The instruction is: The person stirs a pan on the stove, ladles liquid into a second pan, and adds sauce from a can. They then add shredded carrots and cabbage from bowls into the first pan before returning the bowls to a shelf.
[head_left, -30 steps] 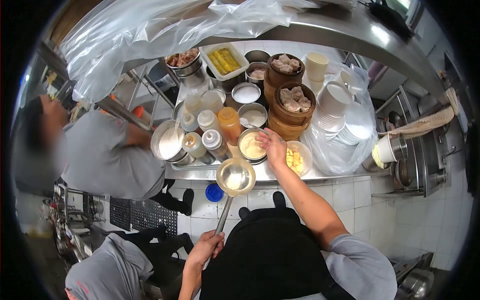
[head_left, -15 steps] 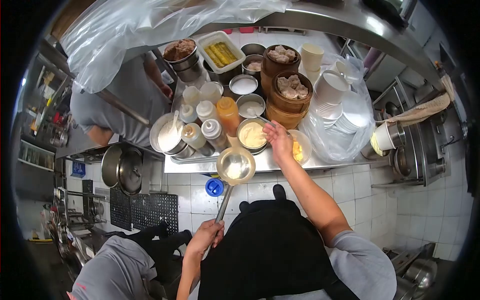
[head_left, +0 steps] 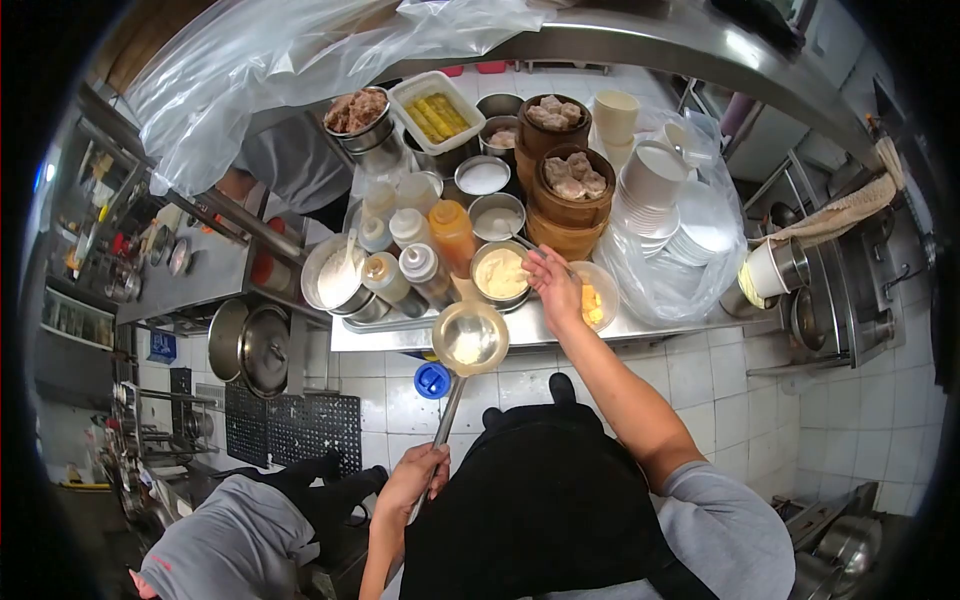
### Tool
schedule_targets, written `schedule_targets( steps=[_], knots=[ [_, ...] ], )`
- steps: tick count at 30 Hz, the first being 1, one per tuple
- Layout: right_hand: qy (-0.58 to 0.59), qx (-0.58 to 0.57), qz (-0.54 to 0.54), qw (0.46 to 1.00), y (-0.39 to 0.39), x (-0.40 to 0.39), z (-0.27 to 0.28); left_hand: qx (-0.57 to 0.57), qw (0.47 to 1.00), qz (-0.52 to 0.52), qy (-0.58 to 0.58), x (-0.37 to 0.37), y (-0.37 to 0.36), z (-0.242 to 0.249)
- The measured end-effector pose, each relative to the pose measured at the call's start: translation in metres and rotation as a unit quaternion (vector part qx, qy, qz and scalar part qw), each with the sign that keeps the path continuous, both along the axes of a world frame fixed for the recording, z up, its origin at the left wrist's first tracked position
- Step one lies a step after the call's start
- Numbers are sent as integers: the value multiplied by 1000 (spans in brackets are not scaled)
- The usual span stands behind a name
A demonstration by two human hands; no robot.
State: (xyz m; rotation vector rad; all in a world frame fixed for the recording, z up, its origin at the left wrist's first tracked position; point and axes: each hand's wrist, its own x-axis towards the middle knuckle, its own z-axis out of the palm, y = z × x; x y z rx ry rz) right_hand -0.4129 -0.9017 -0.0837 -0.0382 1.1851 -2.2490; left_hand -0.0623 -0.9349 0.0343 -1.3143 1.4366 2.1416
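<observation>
My left hand (head_left: 418, 472) is wrapped round the long metal handle of a ladle (head_left: 468, 338). The ladle's bowl hangs level just off the counter's front edge, with a little pale matter in it. My right hand (head_left: 556, 290) pinches a thin metal utensil (head_left: 524, 242), probably a spoon, which slants toward the bowl of white powder (head_left: 497, 217); its tip is hard to make out. Beside that hand stands a metal bowl of pale yellow paste (head_left: 500, 272). A clear tub of yellow pieces (head_left: 594, 300) lies partly behind my right wrist.
Squeeze bottles (head_left: 425, 268) and a tub of white powder with a scoop (head_left: 334, 275) stand left. Bamboo steamers of dumplings (head_left: 572, 210) and bagged paper bowls (head_left: 655, 180) are right. A co-worker's grey shirt (head_left: 230, 525) is low left; plastic sheeting (head_left: 300, 60) hangs above.
The co-worker behind the counter at upper left has moved farther back, uncovering a side table. Both hands keep their holds, and the ladle stays nearly in place. The view has shifted slightly.
</observation>
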Motion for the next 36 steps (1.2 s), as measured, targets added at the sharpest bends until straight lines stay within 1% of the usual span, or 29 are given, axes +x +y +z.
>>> schedule_targets(
  steps=[4, 6, 9, 12, 13, 15, 16, 18, 19, 20, 21, 22, 23, 25, 26, 27, 29, 33, 35, 36],
  knots=[
    [-38, -14, 8, 999, -1, -3, -1, -8, 1000, -8, 1, 1, 0, -1],
    [-56, -18, 12, 998, 0, -2, 3, -13, 1000, -6, 21, 2, 1, -2],
    [-78, -26, 37, 996, 14, 0, 13, -1, 1000, 14, 16, 1, 2, -6],
    [-53, -37, 101, 993, 43, 8, 34, 7, 1000, 23, 13, 3, 2, -9],
    [-53, -35, 107, 992, 53, 12, 40, 14, 999, 26, 14, 3, 1, -11],
    [-13, -7, 136, 991, 72, 25, 48, 20, 1000, 22, 6, 1, 1, -6],
    [-13, -4, 139, 990, 80, 32, 48, 22, 1000, 22, 3, 0, 0, -5],
    [116, 65, 213, 968, 93, 46, 49, 25, 999, 24, 1, 0, 0, -7],
    [116, 66, 215, 967, 96, 52, 51, 28, 999, 33, 11, 1, 0, -9],
    [263, 114, 205, 936, 98, 58, 54, 31, 998, 41, 20, 2, -1, -10],
    [404, 160, 189, 881, 98, 62, 59, 31, 998, 43, 20, 2, -1, -10],
    [497, 158, 138, 842, 93, 58, 66, 29, 999, 40, 21, 2, -2, -10],
    [497, 157, 139, 842, 85, 55, 72, 27, 999, 37, 22, 3, -2, -10],
    [522, 177, 51, 833, 64, 47, 86, 22, 999, 35, 16, 3, 0, -8],
    [509, 161, 31, 845, 50, 44, 96, 15, 999, 31, 14, 1, -1, -6],
    [511, 161, 24, 844, 34, 38, 96, 12, 999, 25, 18, 0, -2, -4],
    [511, 156, -14, 845, 1, 22, 83, 1, 1000, -3, 9, 2, -2, 0],
    [530, 167, -51, 830, -58, -6, 64, -19, 1000, -10, 6, 6, 1, -1],
    [484, 224, -52, 844, -82, -19, 54, -25, 1000, -15, 5, 10, 1, -6],
    [479, 231, -60, 845, -93, -25, 49, -26, 1000, -14, 3, 11, 2, -7]
  ],
)
